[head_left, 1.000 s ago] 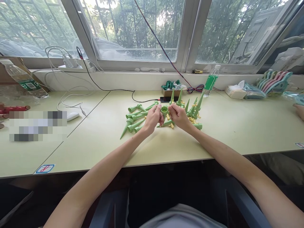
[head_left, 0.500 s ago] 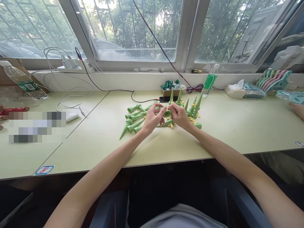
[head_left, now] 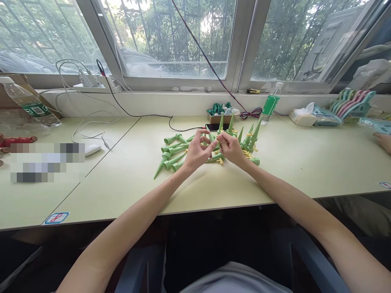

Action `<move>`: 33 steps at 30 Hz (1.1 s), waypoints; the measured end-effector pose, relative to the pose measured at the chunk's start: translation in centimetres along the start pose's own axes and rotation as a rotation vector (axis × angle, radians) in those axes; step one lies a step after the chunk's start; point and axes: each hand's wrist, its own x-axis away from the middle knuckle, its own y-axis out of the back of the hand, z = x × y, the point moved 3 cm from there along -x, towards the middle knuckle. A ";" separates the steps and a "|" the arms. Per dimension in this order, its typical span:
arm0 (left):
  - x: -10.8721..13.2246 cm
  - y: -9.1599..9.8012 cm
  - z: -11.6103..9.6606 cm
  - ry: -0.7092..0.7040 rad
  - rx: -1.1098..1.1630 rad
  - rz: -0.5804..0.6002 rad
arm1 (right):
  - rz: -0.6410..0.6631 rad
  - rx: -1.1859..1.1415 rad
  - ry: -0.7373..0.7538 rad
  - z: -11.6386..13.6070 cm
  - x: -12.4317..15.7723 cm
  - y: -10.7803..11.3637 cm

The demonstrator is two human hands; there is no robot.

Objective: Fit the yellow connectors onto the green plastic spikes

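Note:
My left hand (head_left: 197,152) and my right hand (head_left: 231,148) meet above the middle of the pale green table (head_left: 128,179), fingers pinched together on one green plastic spike (head_left: 214,143) between them. To the left of my hands lies a heap of green spikes (head_left: 172,152) on their sides. On the right stand several upright green spikes (head_left: 252,136) with small yellow parts (head_left: 247,154) scattered around their bases.
A black phone (head_left: 215,127) and a small box of green bits (head_left: 221,112) lie behind the spikes. A green-labelled bottle (head_left: 271,103), a tissue pack (head_left: 304,116) and coloured hangers (head_left: 352,103) are at the back right. Another person's hand (head_left: 383,140) is at the right edge. Cables (head_left: 91,126), a white mouse (head_left: 93,149) and a water bottle (head_left: 29,103) are at the left.
The green spike's open cup faced me a second ago; it has since been turned and now sits lower between my fingertips. My left fingers have spread a little.

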 end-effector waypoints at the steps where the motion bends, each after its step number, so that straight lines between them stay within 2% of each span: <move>1: 0.0 0.0 0.0 -0.007 -0.004 0.001 | 0.000 -0.003 0.000 -0.1 0.0 0.0; 10: 0.1 0.0 -0.1 -0.078 -0.070 -0.008 | -0.001 -0.003 -0.008 -0.1 -0.1 0.0; 21: -0.2 -0.1 0.6 -0.093 -0.108 -0.012 | 0.002 0.015 -0.019 -0.2 -0.1 0.0; 33: 0.0 -0.1 0.0 -0.117 -0.170 -0.018 | 0.003 0.020 -0.033 0.1 0.0 0.1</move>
